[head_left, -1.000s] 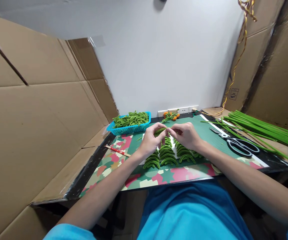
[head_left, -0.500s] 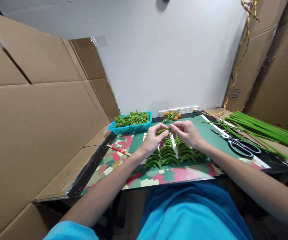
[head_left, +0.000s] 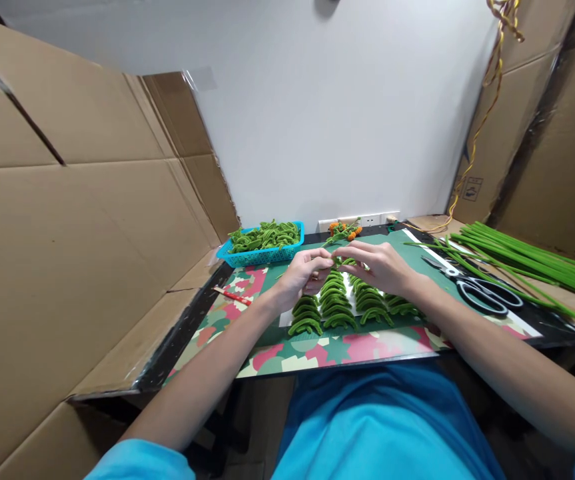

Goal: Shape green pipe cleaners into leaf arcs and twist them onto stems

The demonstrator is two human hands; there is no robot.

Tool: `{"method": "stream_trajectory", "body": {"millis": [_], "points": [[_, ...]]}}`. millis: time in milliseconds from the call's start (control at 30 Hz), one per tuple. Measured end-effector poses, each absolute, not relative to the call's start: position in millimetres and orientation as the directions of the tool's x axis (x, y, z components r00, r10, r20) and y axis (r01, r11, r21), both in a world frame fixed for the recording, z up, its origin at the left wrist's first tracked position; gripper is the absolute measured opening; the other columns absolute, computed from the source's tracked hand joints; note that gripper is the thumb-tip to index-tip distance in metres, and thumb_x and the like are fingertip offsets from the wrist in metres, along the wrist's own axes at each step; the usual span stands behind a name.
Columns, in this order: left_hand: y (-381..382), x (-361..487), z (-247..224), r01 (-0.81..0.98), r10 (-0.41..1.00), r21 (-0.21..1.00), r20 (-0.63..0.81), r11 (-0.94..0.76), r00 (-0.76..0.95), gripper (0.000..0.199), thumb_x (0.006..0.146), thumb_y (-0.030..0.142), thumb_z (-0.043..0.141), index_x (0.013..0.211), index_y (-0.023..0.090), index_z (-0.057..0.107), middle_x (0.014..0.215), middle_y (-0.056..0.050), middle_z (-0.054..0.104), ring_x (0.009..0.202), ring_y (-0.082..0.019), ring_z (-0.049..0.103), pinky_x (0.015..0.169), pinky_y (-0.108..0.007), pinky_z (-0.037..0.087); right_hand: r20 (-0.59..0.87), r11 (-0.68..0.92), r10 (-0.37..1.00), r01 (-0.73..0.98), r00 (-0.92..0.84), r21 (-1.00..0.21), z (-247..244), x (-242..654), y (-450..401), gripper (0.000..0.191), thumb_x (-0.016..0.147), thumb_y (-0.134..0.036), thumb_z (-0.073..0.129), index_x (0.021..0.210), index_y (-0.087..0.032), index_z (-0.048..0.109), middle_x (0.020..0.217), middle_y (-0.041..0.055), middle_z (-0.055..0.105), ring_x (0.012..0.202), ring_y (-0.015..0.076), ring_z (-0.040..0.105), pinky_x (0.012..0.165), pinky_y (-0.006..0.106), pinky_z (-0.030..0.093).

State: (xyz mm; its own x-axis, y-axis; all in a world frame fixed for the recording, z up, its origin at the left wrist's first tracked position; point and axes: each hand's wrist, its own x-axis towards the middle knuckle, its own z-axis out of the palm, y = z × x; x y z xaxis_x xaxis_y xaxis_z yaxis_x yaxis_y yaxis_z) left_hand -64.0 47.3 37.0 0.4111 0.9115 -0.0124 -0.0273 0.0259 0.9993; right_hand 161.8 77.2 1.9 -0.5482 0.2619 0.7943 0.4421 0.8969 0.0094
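My left hand point(head_left: 303, 275) is closed, pinching a small green pipe cleaner piece point(head_left: 336, 263) that is mostly hidden by fingers. My right hand point(head_left: 380, 265) meets it from the other side, its fingertips closed on the same piece. Below both hands, several rows of curved green pipe cleaner pieces point(head_left: 338, 312) lie on white paper point(head_left: 286, 319) over a green mat point(head_left: 420, 280).
A blue basket point(head_left: 262, 256) heaped with green pieces stands at the back left, orange and green pipe cleaner work point(head_left: 346, 231) at the back. Black-handled scissors point(head_left: 490, 296) and long green pipe cleaners point(head_left: 532, 260) lie right; a red-wrapped stick point(head_left: 233, 296) left. Cardboard walls point(head_left: 92, 220) flank the table.
The long curved piece between my hands now shows less, covered by fingers. My right-hand fingers have stretched over toward the left fingertips. My left hand has shifted slightly left.
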Motion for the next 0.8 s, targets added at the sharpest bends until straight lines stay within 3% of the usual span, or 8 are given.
{"method": "stream_trajectory", "body": {"millis": [167, 367, 567, 800], "points": [[47.2, -65.5, 37.7, -0.014, 0.901, 0.999, -0.020, 0.029, 0.432, 0.036, 0.075, 0.040, 0.088, 0.083, 0.019, 0.061, 0.057, 0.011, 0.036, 0.039, -0.001, 0.024, 0.038, -0.016, 0.011, 0.780, 0.884, 0.268, 0.466, -0.566, 0.034, 0.4, 163.7, 78.3, 0.034, 0.115, -0.038, 0.043, 0.125, -0.024, 0.072, 0.100, 0.0059, 0.077, 0.069, 0.0131, 0.063, 0.060, 0.026, 0.038], [50.3, -66.0, 30.2, 0.020, 0.905, 0.995, 0.080, -0.097, 0.417, 0.029, 0.080, 0.041, 0.084, 0.084, 0.018, 0.067, 0.059, 0.007, 0.049, 0.037, -0.005, 0.040, 0.034, -0.020, 0.025, 0.763, 0.847, 0.221, 0.507, -0.607, 0.158, 1.0, 163.6, 76.6, 0.038, 0.117, -0.037, 0.036, 0.118, -0.021, 0.070, 0.092, 0.0051, 0.074, 0.067, 0.0128, 0.061, 0.058, 0.028, 0.033], [49.1, -65.9, 29.8, -0.020, 0.901, 0.994, 0.107, -0.109, 0.420, 0.024, 0.079, 0.035, 0.084, 0.080, 0.016, 0.069, 0.059, 0.006, 0.050, 0.038, -0.005, 0.039, 0.035, -0.019, 0.026, 0.728, 0.849, 0.198, 0.486, -0.657, 0.208, 0.7, 159.1, 73.8, 0.034, 0.116, -0.030, 0.033, 0.114, -0.019, 0.065, 0.089, 0.0050, 0.069, 0.065, 0.0137, 0.056, 0.057, 0.029, 0.029], [45.1, -66.4, 36.2, -0.026, 0.880, 0.998, -0.032, 0.051, 0.475, 0.024, 0.076, 0.032, 0.084, 0.077, 0.017, 0.065, 0.057, 0.008, 0.044, 0.037, -0.004, 0.035, 0.036, -0.019, 0.021, 0.715, 0.860, 0.182, 0.462, -0.675, 0.217, 0.1, 156.5, 72.7, 0.035, 0.117, -0.036, 0.033, 0.111, -0.019, 0.064, 0.089, 0.0054, 0.069, 0.068, 0.0149, 0.058, 0.059, 0.030, 0.031]]}}
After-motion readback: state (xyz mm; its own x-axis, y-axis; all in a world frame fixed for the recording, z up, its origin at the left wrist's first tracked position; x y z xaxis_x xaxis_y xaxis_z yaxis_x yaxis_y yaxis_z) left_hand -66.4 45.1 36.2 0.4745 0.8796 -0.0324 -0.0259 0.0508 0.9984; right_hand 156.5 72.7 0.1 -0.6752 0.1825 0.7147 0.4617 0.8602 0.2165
